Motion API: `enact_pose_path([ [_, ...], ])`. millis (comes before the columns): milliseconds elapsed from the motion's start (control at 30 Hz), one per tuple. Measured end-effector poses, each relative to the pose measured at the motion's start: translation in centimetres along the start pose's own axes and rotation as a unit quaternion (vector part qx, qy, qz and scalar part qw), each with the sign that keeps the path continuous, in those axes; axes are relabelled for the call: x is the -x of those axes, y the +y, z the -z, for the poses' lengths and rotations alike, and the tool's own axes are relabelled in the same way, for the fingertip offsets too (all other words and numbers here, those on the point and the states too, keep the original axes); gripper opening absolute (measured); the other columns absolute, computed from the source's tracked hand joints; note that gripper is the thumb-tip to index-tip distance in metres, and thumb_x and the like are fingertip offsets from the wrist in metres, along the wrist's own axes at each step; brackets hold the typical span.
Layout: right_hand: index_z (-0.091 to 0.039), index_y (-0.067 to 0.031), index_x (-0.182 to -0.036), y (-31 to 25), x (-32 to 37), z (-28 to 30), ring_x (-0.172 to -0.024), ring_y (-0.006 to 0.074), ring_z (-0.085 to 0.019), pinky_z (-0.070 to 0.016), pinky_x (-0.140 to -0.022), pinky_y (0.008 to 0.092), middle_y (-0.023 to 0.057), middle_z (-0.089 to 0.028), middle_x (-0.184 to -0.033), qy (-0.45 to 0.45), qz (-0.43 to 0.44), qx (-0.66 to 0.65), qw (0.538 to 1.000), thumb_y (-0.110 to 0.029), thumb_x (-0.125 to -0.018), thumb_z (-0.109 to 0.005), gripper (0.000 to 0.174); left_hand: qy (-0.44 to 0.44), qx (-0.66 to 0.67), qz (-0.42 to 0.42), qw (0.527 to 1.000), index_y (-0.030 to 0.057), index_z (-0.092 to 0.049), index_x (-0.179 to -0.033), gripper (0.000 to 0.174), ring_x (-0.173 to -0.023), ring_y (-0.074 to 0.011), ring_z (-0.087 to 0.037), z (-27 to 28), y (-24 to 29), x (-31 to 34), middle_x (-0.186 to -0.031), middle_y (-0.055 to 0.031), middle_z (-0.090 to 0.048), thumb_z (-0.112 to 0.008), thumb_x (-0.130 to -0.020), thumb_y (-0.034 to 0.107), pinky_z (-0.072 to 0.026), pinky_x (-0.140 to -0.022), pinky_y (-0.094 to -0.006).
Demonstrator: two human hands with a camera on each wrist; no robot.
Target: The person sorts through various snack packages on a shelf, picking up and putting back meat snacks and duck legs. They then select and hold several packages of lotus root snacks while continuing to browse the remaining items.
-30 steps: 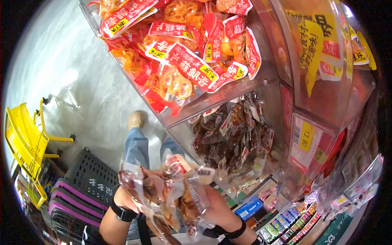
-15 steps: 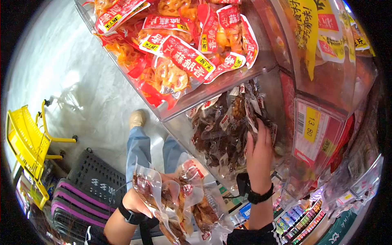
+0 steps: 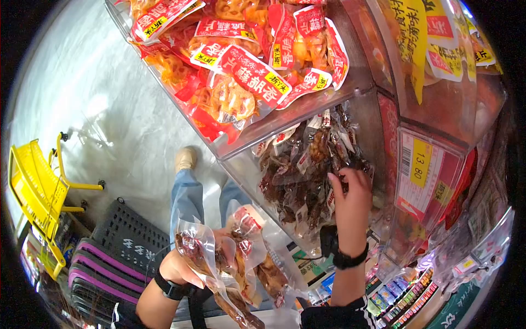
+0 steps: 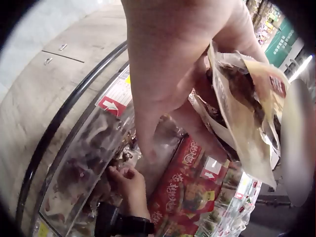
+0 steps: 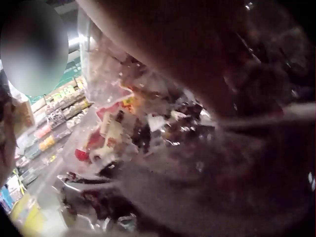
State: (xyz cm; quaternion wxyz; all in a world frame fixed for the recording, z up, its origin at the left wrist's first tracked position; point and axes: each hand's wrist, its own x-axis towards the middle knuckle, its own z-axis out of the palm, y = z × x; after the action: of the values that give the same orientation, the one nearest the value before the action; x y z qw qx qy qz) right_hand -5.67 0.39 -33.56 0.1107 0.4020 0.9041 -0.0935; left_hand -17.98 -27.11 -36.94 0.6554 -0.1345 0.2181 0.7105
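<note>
My left hand (image 3: pixel 183 268) grips several clear vacuum-sealed packs of brown meat (image 3: pixel 271 274), bunched together in front of my legs. In the left wrist view these packs (image 4: pixel 239 91) stick out past the thumb side of the hand. My right hand (image 3: pixel 353 203) reaches down into a clear plastic bin (image 3: pixel 255 183) of dark vacuum-sealed meat packs (image 3: pixel 318 151). Its thumb and fingers are curled at one pack near the bin's right side. The right wrist view is dark and blurred, with shiny plastic wrapping (image 5: pixel 237 163) close to the hand.
A neighbouring bin holds red packs of lotus root slices (image 3: pixel 257 82). A price tag (image 3: pixel 419 170) hangs at the right. Stacked dark baskets (image 3: pixel 123 236) and a yellow cart (image 3: pixel 35 189) stand at the left on the pale floor.
My right hand has left the held packs and reached forward right into the bin; its fingers then curled at the dark packs. My left hand keeps holding its bunch.
</note>
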Motion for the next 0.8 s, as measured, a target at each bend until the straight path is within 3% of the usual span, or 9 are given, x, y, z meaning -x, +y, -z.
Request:
enact_pose_path([
  [67, -0.058, -0.0039, -0.1, -3.3, 1.6, 2.3, -0.083, 0.0266, -0.059, -0.0452, -0.074, 0.0357, 0.0105, -0.06, -0.087, -0.013, -0.009, -0.132, 0.991, -0.02, -0.084, -0.06, 0.022, 0.01, -0.02, 0.021, 1.0, -0.0019, -0.057, -0.091, 0.062, -0.083, -0.0217, -0.055, 0.0, 0.2, -0.1, -0.088, -0.0108, -0.058, -0.085, -0.043, 0.028, -0.0415, -0.071, -0.03],
  [100, -0.056, -0.0038, -0.107, -4.5, 2.6, 3.5, -0.09, 0.0237, -0.059, -0.0444, -0.079, 0.0347, 0.0105, -0.061, -0.094, -0.099, -0.028, -0.247, 0.963, -0.019, -0.084, -0.06, 0.028, -0.002, -0.049, 0.042, 0.998, -0.0019, -0.059, -0.089, 0.058, -0.086, -0.0215, -0.054, 0.2, 0.5, -0.3, -0.089, -0.0095, -0.057, -0.082, -0.044, 0.028, -0.0397, -0.075, -0.0303],
  [200, -0.048, -0.0016, -0.125, -5.8, 5.2, 3.9, -0.11, 0.0189, -0.053, -0.0423, -0.09, 0.0342, 0.0121, -0.057, -0.116, -0.245, -0.019, -0.615, 0.749, -0.017, -0.085, -0.06, 0.044, -0.028, -0.028, 0.064, 0.997, -0.0003, -0.058, -0.103, 0.062, -0.094, -0.0194, -0.055, 0.6, 0.4, -0.8, -0.099, -0.0079, -0.059, -0.079, -0.048, 0.018, -0.0406, -0.084, -0.0307],
  [300, -0.044, 0.0003, -0.127, -6.2, 6.1, 3.4, -0.11, 0.0148, -0.052, -0.0481, -0.08, 0.0268, 0.0127, -0.056, -0.117, -0.271, -0.045, -0.589, 0.76, -0.008, -0.085, -0.06, 0.046, 0.003, -0.004, 0.105, 0.994, -0.0004, -0.046, -0.123, 0.077, -0.103, -0.0184, -0.054, 1.5, -0.2, -0.5, -0.109, -0.007, -0.057, -0.078, -0.053, 0.005, -0.0406, -0.09, -0.0326],
  [367, -0.046, -0.0001, -0.126, -6.2, 6.6, 2.8, -0.093, 0.0103, -0.061, -0.05, -0.073, 0.0213, 0.0084, -0.063, -0.103, -0.304, -0.135, -0.526, 0.783, -0.005, -0.083, -0.063, 0.047, 0.015, -0.053, 0.143, 0.988, -0.0011, -0.045, -0.123, 0.077, -0.103, -0.0177, -0.053, 1.2, 0.5, -0.5, -0.111, -0.0068, -0.057, -0.079, -0.055, 0.005, -0.0407, -0.09, -0.0315],
  [467, -0.05, -0.0005, -0.123, -6.7, 6.2, 2.4, -0.08, 0.0085, -0.063, -0.0506, -0.071, 0.0215, 0.0048, -0.066, -0.094, -0.312, -0.129, -0.499, 0.798, -0.005, -0.083, -0.062, 0.041, 0.005, -0.093, 0.161, 0.983, -0.0036, -0.046, -0.122, 0.074, -0.102, -0.0142, -0.053, 0.2, 2.0, -1.0, -0.111, -0.0062, -0.057, -0.079, -0.057, 0.006, -0.0403, -0.089, -0.0286],
  [567, -0.053, -0.0017, -0.118, -7.0, 6.2, 2.7, -0.08, 0.0076, -0.062, -0.0506, -0.07, 0.0215, 0.0047, -0.065, -0.093, -0.284, -0.169, -0.518, 0.789, -0.004, -0.082, -0.063, 0.038, 0.001, -0.15, 0.158, 0.976, -0.0039, -0.051, -0.114, 0.072, -0.093, -0.0183, -0.058, 0.0, 2.2, -1.2, -0.101, -0.0092, -0.061, -0.08, -0.049, 0.009, -0.0436, -0.085, -0.0308],
  [667, -0.055, -0.0022, -0.116, -5.6, 6.7, 2.8, -0.076, 0.0071, -0.06, -0.05, -0.067, 0.0209, 0.0041, -0.064, -0.093, -0.13, -0.145, -0.456, 0.868, -0.004, -0.079, -0.065, 0.038, -0.019, -0.16, 0.158, 0.974, -0.0042, -0.051, -0.113, 0.072, -0.093, -0.0181, -0.058, 0.5, 2.2, -0.9, -0.101, -0.0086, -0.061, -0.081, -0.049, 0.008, -0.0438, -0.085, -0.0311],
  [800, -0.055, -0.0028, -0.098, -3.3, 5.2, 3.0, -0.072, 0.0078, -0.057, -0.0484, -0.064, 0.0227, 0.005, -0.061, -0.091, 0.075, -0.2, -0.338, 0.917, -0.006, -0.076, -0.069, 0.026, 0.068, -0.113, 0.114, 0.985, -0.0039, -0.046, -0.122, 0.073, -0.095, -0.0134, -0.055, 1.1, 1.7, 0.3, -0.105, -0.0064, -0.06, -0.08, -0.057, 0.005, -0.0423, -0.085, -0.0266],
])
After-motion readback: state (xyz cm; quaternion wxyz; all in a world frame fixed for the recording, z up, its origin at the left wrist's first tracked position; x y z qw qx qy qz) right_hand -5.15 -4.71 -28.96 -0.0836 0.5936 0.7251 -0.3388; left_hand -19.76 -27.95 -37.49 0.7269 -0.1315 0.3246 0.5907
